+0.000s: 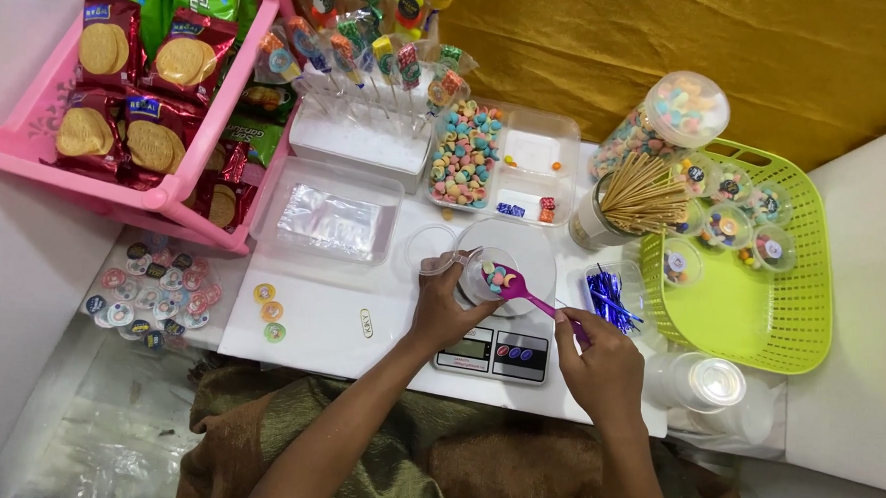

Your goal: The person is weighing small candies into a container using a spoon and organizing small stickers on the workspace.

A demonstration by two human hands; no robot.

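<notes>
Holding a small clear cup [488, 276] on the pan of a digital scale [504, 325], the left hand [448, 303] pinches the cup's rim on its left side, while the right hand [601, 367] grips the handle end of a pink spoon [525, 292]. The spoon's long axis runs from the right hand, at the near right of the scale, up and leftward to its bowl, which sits at the cup's mouth loaded with pastel ring-shaped sweets. The cup therefore lies up and left of the right hand and directly against the left, which is the nearer of the two; a few sweets appear to lie in it already.

The scale stands near the front edge of the desk [313, 323], towards the middle. Beyond it, towards the back edge, a clear divided tray [505, 161] holds a heap of the same sweets in its left compartment, with only a few pieces in the smaller ones. Right of that, a lidded jar [663, 124] full of sweets leans beside a tub of wooden skewers [636, 202]. A green basket [756, 289] at the right edge carries filled, sealed cups, and a stack of empty cups [708, 386] lies at the near right corner. A pink crate [124, 100] of biscuit packets sits at the back left corner.
</notes>
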